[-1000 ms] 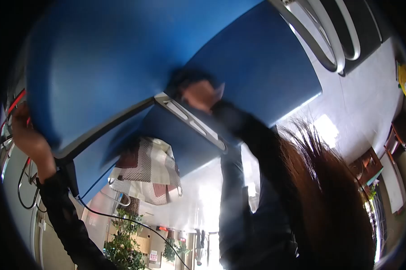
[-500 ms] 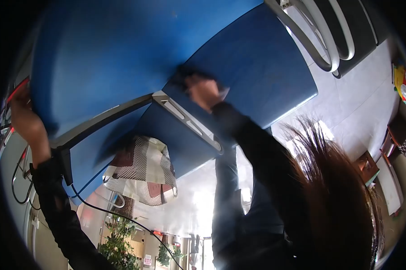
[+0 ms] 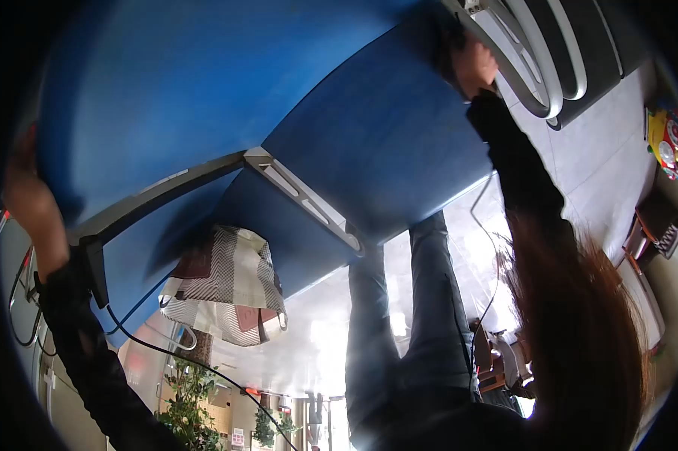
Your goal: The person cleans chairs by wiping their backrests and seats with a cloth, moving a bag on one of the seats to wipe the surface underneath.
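A large blue padded surface (image 3: 181, 83) fills the upper left, and a darker blue panel (image 3: 369, 128) adjoins it on the right. My left hand (image 3: 32, 199) is at the outer left edge of the padded surface, its fingers dim and mostly hidden. At the upper right, my right hand (image 3: 474, 66) rests at the far end of the darker panel, beside the curved grey rails. Its fingers are closed over something dark that I cannot make out. A grey slotted bracket (image 3: 305, 197) runs along the lower edge of the panel.
A patterned cloth bag (image 3: 237, 282) hangs below the blue surfaces. Curved grey rails (image 3: 555, 68) stand at the upper right. A black cable (image 3: 181, 353) runs across the lower left. Also in view are plants (image 3: 188, 402), a colourful toy (image 3: 669, 143) and my legs (image 3: 429, 301).
My right hand has moved from the middle of the blue surfaces to the upper right, near the rails, with the dark thing. My left hand stays at the left edge. The view has shifted slightly.
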